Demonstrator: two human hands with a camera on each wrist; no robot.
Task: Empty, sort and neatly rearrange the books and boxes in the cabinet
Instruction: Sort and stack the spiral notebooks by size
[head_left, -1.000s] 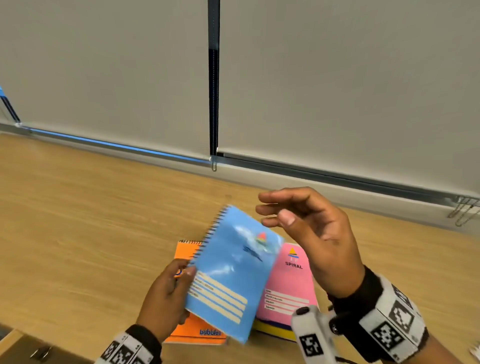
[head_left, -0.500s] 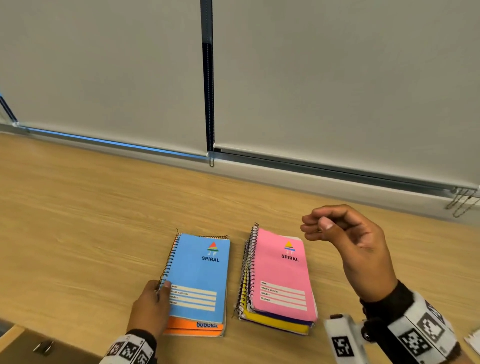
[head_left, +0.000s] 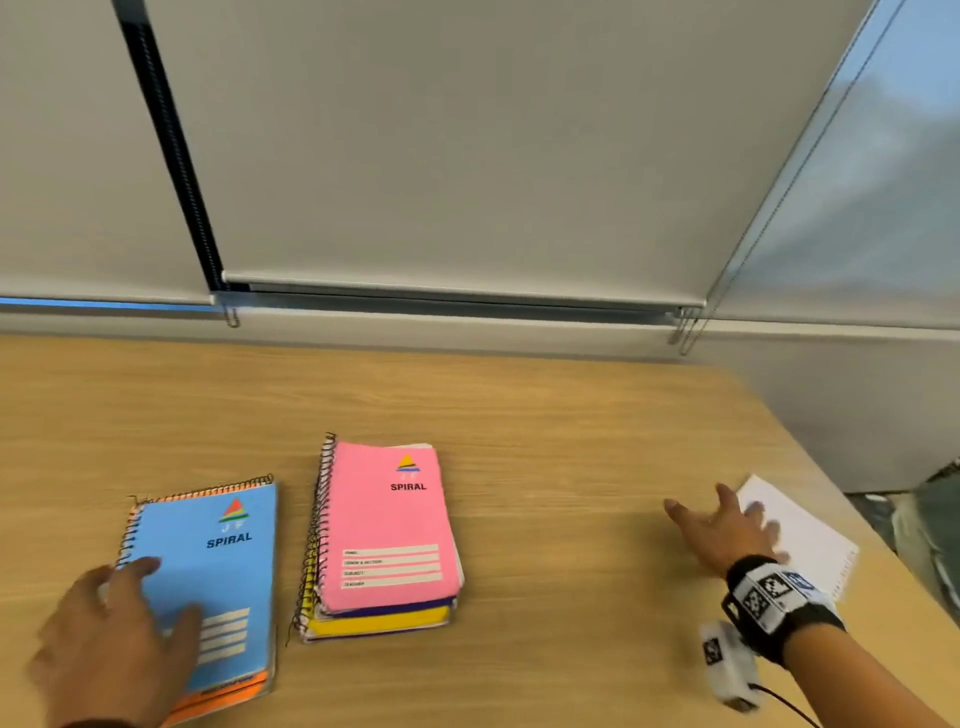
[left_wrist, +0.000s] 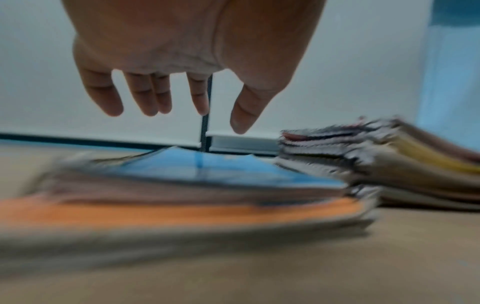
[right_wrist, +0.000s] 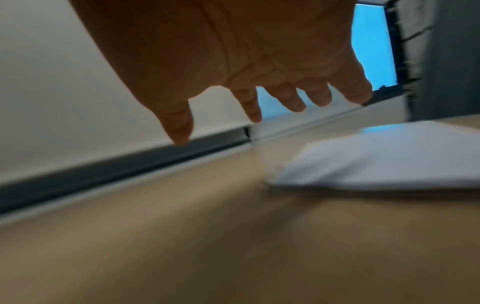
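Leftmost, I'm seeing my left hand (head_left: 111, 631) hovering, fingers (left_wrist: 109, 96) spread and holding nothing, over the blue notebook (head_left: 218, 577) lying on an orange one (head_left: 223, 696) on the table (head_left: 545, 441). Beside it, the pink-topped stack (head_left: 387, 525) is sitting. My right hand (head_left: 722, 530), fingers splayed and empty, is reaching over white paper (head_left: 805, 535); only its wrist view is showing the gap.

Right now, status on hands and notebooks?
Left hand open over blue notebook. Right hand open, reaching toward white notebook. Pink-topped stack untouched. Nothing in the way.
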